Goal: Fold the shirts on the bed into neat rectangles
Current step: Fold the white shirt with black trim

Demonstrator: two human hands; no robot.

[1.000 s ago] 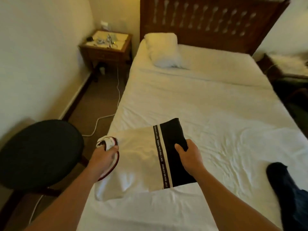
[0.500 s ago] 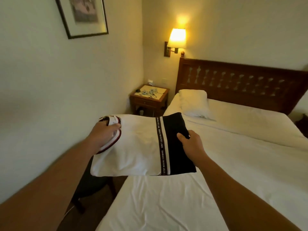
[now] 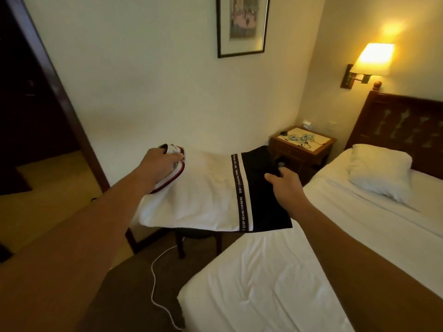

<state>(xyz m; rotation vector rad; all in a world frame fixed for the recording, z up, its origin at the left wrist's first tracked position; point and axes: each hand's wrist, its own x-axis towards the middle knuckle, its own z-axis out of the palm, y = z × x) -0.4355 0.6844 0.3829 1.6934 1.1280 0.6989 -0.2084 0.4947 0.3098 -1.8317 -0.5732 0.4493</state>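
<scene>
Between both grips: folded shirt (image 3: 211, 197), long axis running left to right.
Left hand (image 3: 159, 161): grips collar end.
Right hand (image 3: 286, 188): pinches black end.

Head-worn view, forward and down

Chair (image 3: 191, 236) mostly hidden beneath folded shirt (image 3: 203, 195); picture (image 3: 242, 25) cropped at top.

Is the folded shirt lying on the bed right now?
No, both the left hand and right hand hold the folded shirt in the air beside the bed.
</scene>
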